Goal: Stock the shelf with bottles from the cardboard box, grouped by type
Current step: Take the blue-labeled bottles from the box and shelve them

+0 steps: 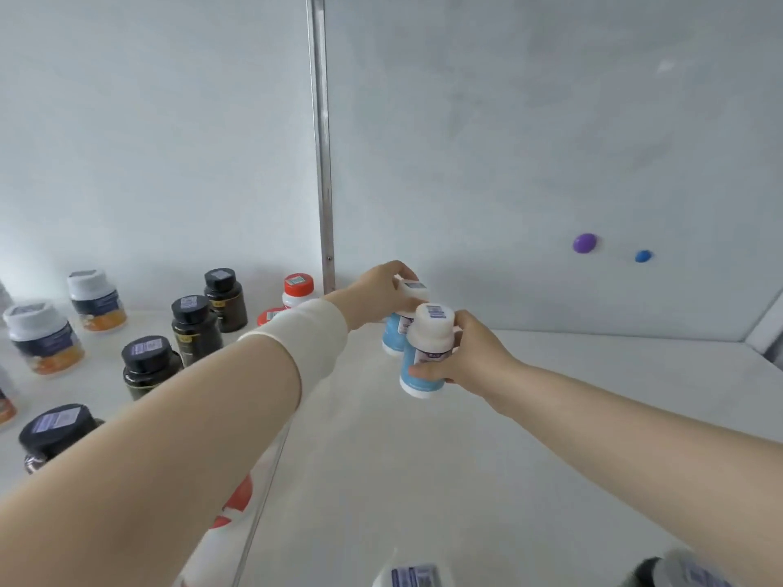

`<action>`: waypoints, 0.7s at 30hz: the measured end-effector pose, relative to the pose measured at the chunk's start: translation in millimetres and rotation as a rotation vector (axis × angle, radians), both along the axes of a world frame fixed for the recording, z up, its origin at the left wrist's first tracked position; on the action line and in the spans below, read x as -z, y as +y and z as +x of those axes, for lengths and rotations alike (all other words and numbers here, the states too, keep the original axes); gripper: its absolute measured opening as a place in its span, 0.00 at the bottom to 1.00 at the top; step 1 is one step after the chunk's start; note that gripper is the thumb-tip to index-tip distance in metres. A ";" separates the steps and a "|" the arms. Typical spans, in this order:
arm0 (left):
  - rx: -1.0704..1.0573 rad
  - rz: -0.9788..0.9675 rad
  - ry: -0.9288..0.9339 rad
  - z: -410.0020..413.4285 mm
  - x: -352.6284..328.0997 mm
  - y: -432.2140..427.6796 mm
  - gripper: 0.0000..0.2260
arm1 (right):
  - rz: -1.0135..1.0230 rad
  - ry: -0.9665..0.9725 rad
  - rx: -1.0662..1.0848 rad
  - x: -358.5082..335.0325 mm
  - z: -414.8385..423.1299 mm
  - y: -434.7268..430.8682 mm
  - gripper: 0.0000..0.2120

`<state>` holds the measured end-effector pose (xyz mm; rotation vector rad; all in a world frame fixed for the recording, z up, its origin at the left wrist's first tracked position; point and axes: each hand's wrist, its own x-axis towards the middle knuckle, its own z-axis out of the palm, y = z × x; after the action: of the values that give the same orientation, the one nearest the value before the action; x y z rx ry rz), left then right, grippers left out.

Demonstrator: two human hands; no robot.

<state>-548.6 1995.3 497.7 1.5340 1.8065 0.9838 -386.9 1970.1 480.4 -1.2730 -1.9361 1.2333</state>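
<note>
My left hand (381,290) grips the white cap of a blue-and-white bottle (392,334) near the back of the white shelf (551,417). Just in front of it, my right hand (470,353) holds a second blue-and-white bottle (426,353) by its body, tilted slightly, its base close to the shelf surface. The two bottles are side by side, almost touching. To the left stand black bottles (195,328), white bottles with red caps (298,290) and dark bottles with orange labels (42,336).
A metal upright (322,163) divides the back wall behind my left hand. A purple magnet (584,243) and a blue magnet (643,256) stick to the right wall panel. More bottle caps (413,576) show at the bottom edge.
</note>
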 end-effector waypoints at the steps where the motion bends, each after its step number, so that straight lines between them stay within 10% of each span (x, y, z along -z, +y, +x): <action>1: -0.003 0.001 0.025 -2.7 2.4 6.9 0.16 | 0.001 -0.015 -0.001 2.9 -5.6 5.2 0.31; 21: 0.100 0.017 0.195 -36.8 10.5 38.7 0.19 | 0.029 -0.122 0.044 32.9 -49.5 25.8 0.32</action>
<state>-585.4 2034.0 487.2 1.7653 1.8346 0.8288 -436.5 1995.9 447.5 -1.3978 -1.9923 1.1253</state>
